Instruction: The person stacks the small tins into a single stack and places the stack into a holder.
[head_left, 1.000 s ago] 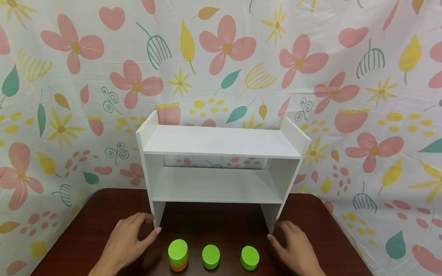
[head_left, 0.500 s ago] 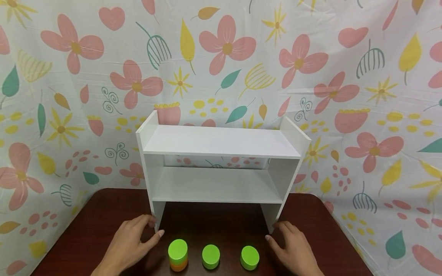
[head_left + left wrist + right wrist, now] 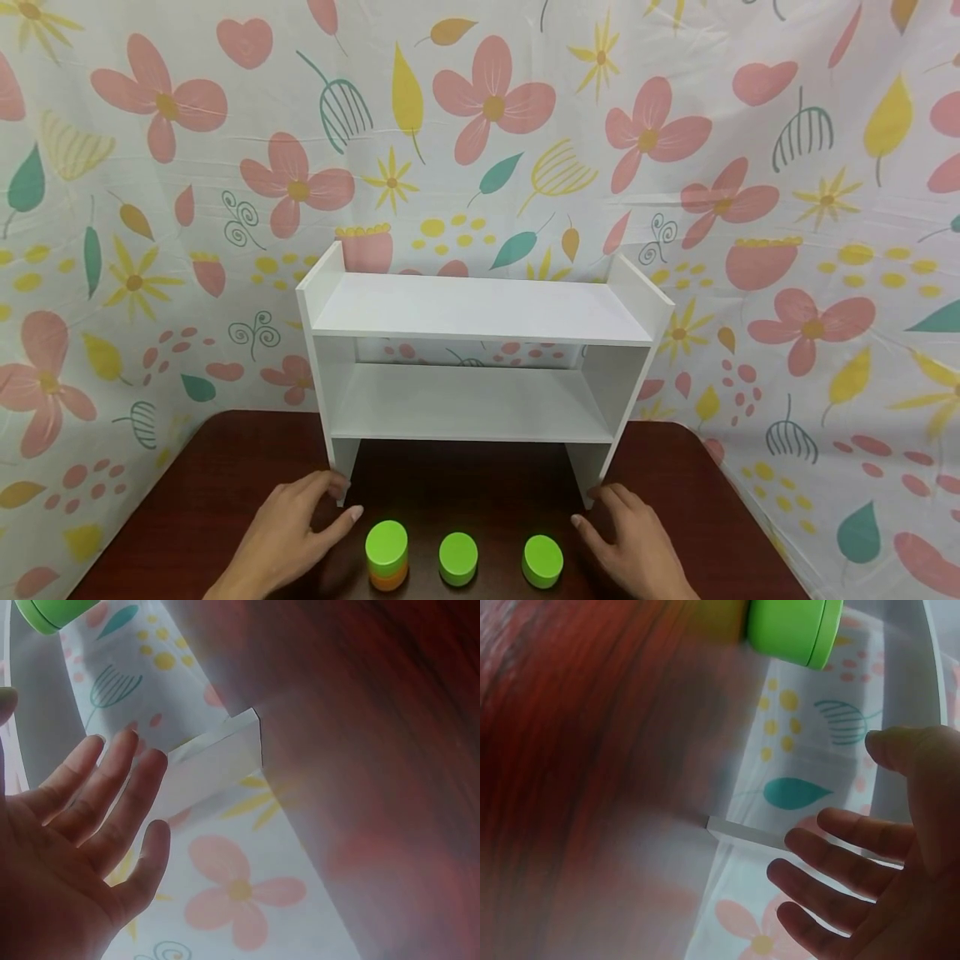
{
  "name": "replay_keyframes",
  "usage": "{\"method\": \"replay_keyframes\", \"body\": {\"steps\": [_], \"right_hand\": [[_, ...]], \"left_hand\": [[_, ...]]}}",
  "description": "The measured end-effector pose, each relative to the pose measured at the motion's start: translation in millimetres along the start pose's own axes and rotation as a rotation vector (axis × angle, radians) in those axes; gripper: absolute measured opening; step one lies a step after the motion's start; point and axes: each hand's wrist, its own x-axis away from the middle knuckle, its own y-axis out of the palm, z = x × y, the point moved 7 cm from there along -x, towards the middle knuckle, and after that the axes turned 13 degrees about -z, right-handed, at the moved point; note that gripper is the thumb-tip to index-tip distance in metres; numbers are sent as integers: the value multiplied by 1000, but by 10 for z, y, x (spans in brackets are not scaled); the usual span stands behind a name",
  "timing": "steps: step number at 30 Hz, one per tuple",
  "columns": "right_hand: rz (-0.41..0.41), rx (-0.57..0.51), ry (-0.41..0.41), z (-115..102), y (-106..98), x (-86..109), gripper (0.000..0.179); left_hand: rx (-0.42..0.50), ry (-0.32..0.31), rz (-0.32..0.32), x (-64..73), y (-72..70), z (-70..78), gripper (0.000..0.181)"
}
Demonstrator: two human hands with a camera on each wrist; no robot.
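Note:
My left hand [image 3: 288,533] is near the foot of the white shelf's left side panel, fingers loosely bent and holding nothing. On the other side, my right hand [image 3: 633,537] lies by the foot of the right panel, also holding nothing; its relaxed, spread fingers [image 3: 832,862] show in the right wrist view. Between the hands stand a green-lidded container with an orange lower part [image 3: 387,554], a short green container [image 3: 458,558] in the middle and another green container [image 3: 542,561] at right. The white two-tier shelf [image 3: 480,310] stands upright behind them.
The dark red-brown wooden table [image 3: 202,483] carries the shelf and the containers. A flower-patterned cloth [image 3: 495,183] hangs behind the table and along its sides. The shelf's lower board [image 3: 468,404] sits above an open space at table level.
My left hand has shifted slightly to the right, its thumb closer to the orange-and-green container. The right hand has drifted slightly left. The containers and shelf stay put.

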Motion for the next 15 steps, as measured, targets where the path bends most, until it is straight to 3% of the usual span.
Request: {"method": "replay_keyframes", "body": {"steps": [8, 15], "right_hand": [[-68, -46, 16, -11, 50, -8, 42], [-79, -73, 6, -31, 62, -12, 44]], "left_hand": [[53, -12, -50, -9, 62, 9, 34], [77, -12, -87, -19, 107, 14, 37]]}}
